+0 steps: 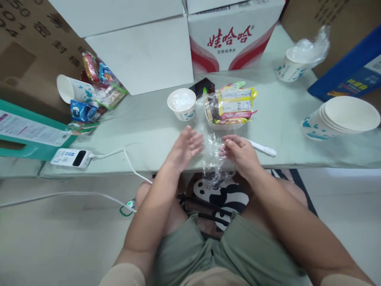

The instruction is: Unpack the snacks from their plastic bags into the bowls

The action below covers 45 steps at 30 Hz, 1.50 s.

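Observation:
A crumpled clear plastic bag stretches from beside the snack bowl down over the table's front edge. My right hand has its thumb and fingers pinched on the bag's right side. To the left of the bag, my left hand is open, fingers apart, holding nothing. Just beyond it stands a paper cup with clear plastic inside. The white bowl behind the bag is filled with wrapped snack bars. A white plastic-handled item, its far end hidden, lies by my right hand.
White cartons stand at the back, with a dark phone before them. Nested paper cups lie at right, near a plastic-stuffed cup. At left are a tipped cup, wrapped snacks and a cabled power bank.

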Motion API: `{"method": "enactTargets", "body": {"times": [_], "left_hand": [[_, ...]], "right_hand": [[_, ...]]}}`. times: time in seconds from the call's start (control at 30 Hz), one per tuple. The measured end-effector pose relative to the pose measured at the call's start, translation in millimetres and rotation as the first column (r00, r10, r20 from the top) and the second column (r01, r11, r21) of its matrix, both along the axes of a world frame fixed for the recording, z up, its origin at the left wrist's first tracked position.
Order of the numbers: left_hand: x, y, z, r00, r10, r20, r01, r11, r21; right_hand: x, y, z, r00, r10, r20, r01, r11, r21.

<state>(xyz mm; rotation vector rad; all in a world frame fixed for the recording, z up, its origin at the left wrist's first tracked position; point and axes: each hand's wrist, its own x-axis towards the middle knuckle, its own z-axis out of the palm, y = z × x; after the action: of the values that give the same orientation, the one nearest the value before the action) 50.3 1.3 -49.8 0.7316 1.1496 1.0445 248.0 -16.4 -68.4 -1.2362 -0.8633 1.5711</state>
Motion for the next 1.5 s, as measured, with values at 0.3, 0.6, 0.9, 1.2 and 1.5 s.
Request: {"method": "enactTargets", "body": {"times": [0.3,0.6,0.9,1.2,1.5], "left_hand": [[8,-4,-1.3,0.930,-0.242,-0.278,0.271,0.960,0.073],[-22,-11,1.0,0.905,-0.381,-0.191,0.416,0.887,0.201],[-22,-7,3.4,0.792,-0.151,-0.592,0.455,0.792,0.407],[-4,-9,-0.9,0.959,-0.247,-0.141,0.261,0.960,0.098],[-20,-11,10.9,0.938,-0.345,-0.042,0.348,0.933,0.095]], "right_hand": [[6,1,0,0.942,0.178,0.285,-0.217,0.970,0.111],[15,4,-9,0.977,0.175,0.122,-0.209,0.898,0.388],[8,11,-10,0.996,0.085,-0.040,-0.084,0.996,0.033],[2,6,-6,0.985,0.164,-0.062,-0.159,0.984,0.076],[10,1,3,0.979,0.201,-0.030,-0.196,0.974,0.117]]}}
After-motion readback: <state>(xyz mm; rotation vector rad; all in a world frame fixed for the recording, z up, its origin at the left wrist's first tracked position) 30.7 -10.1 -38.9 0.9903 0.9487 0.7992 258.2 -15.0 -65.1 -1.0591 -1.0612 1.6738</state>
